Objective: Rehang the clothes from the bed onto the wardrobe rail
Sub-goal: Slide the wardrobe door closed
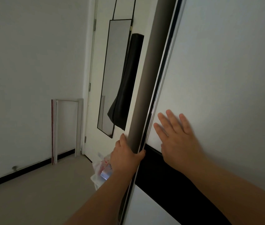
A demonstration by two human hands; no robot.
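Observation:
A white sliding wardrobe door [217, 70] with a black band fills the right side of the view. Its brown-grey edge frame [146, 82] with a chrome strip runs diagonally through the middle. My left hand [125, 156] grips this edge, thumb on the left side and fingers curled round the chrome side. My right hand [175, 135] presses flat on the white panel, fingers straight and spread. The inside of the wardrobe, its rail, the bed and the clothes are out of sight.
Behind the wardrobe edge is a white room door carrying a tall black-framed mirror [112, 75] and a hanging dark garment [125, 85]. A white plastic bag [100, 171] lies on the floor below. A metal frame [66, 127] leans against the left wall.

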